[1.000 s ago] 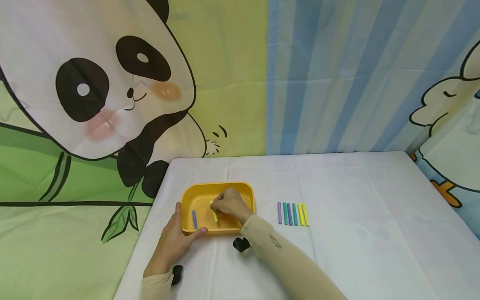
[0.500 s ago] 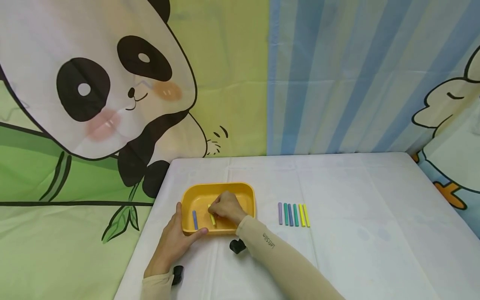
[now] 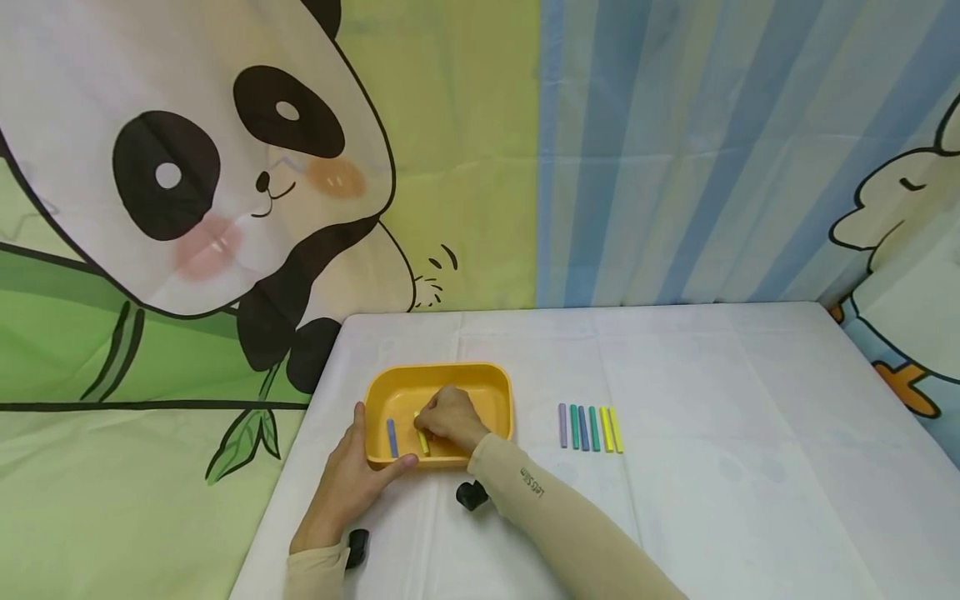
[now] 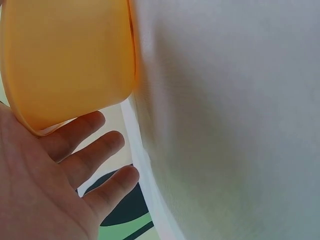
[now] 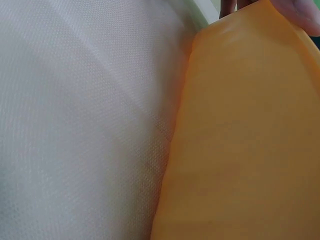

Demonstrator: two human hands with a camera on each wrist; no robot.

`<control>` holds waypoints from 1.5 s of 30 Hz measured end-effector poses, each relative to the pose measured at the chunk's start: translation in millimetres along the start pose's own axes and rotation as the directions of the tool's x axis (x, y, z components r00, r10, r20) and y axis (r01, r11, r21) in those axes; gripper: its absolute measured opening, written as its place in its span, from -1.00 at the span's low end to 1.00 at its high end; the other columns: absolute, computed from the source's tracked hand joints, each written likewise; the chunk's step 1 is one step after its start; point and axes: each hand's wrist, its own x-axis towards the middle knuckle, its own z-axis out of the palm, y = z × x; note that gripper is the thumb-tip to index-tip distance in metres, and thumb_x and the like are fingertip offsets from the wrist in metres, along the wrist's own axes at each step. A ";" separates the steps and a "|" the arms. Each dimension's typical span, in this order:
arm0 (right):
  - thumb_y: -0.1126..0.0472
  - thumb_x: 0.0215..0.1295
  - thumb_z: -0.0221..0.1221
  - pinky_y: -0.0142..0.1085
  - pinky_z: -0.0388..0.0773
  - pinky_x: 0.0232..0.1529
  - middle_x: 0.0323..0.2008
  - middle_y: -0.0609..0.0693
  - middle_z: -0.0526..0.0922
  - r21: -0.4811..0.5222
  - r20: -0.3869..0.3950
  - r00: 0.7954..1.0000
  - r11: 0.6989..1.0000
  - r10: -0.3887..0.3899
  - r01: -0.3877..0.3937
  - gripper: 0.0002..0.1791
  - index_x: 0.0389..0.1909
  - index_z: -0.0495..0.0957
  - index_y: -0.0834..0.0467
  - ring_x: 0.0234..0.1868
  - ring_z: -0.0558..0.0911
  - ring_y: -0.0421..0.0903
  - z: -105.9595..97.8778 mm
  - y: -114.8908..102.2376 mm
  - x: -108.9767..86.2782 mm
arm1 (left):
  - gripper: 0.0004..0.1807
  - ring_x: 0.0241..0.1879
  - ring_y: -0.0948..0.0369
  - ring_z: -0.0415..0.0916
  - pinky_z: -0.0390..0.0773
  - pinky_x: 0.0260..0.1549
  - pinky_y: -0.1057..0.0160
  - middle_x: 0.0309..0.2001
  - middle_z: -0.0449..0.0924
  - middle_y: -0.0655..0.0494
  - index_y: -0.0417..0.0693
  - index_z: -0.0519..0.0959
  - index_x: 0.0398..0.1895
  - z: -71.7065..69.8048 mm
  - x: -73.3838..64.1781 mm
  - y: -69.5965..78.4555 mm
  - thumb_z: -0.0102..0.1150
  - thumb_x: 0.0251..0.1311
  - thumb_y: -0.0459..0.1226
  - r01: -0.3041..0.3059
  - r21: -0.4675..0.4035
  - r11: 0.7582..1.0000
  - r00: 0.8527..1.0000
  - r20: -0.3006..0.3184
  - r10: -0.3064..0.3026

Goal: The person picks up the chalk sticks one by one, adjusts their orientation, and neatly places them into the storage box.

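A yellow-orange plastic tray (image 3: 483, 385) stands at the left part of the table in the head view. My left hand (image 3: 345, 487) rests at its near left corner, thumb along the front rim. In the left wrist view, spread straight fingers (image 4: 95, 155) lie against the outer wall of the tray (image 4: 70, 55). Inside the tray, my right hand (image 3: 454, 418) pinches a thin yellow stick (image 3: 424, 444), its upper part covered by the fingertips. To its left lies a blue stick (image 3: 392, 438), roughly parallel. The right wrist view shows only the tray's outer side (image 5: 245, 140) and left-hand fingertips.
Right of the tray, several thin sticks lie side by side in a row: a purple stick (image 3: 563, 426), green and blue ones, and yellow sticks (image 3: 616, 430) at the right end. A white cloth (image 3: 750, 467) covers the table, with printed curtains behind.
My right hand has shifted slightly left inside the tray, bringing the yellow stick closer to the blue one and the front wall. The left hand stays at the corner.
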 end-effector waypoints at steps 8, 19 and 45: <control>0.30 0.06 0.39 -0.44 0.21 -0.74 -0.73 0.05 0.60 0.011 0.003 1.000 1.000 -0.002 0.001 -0.80 -0.67 0.69 0.28 -0.75 0.37 -0.20 -2.1 1.5 -0.2 | 0.45 0.48 -0.20 0.09 0.17 0.38 -0.25 0.57 -0.04 -0.28 0.06 -0.45 0.64 -0.9 0.4 -0.2 0.30 0.00 0.43 -0.006 0.014 1.000 1.000 0.003 0.006; 0.35 -0.04 0.32 -0.40 0.11 -0.76 -0.86 -0.11 0.38 -0.013 0.006 1.000 1.000 0.004 -0.004 -0.78 -0.79 0.59 0.25 -0.78 0.28 -0.19 -4.8 -0.8 -3.1 | 0.44 0.48 -0.20 0.10 0.18 0.38 -0.26 0.57 -0.03 -0.28 0.04 -0.44 0.64 -1.0 1.9 -1.7 0.31 0.01 0.41 -0.009 0.018 1.000 1.000 0.003 0.009; 0.19 0.17 0.44 -0.37 0.56 -0.44 -0.43 0.07 0.73 0.044 -0.010 1.000 0.999 -0.020 0.020 -0.88 -0.39 0.71 0.14 -0.44 0.65 -0.06 -30.3 -8.6 -17.5 | 0.46 0.50 -0.21 0.06 0.14 0.39 -0.28 0.58 -0.07 -0.25 0.09 -0.50 0.62 -1.6 0.3 -0.6 0.32 -0.01 0.41 0.027 0.014 1.000 0.999 0.019 -0.027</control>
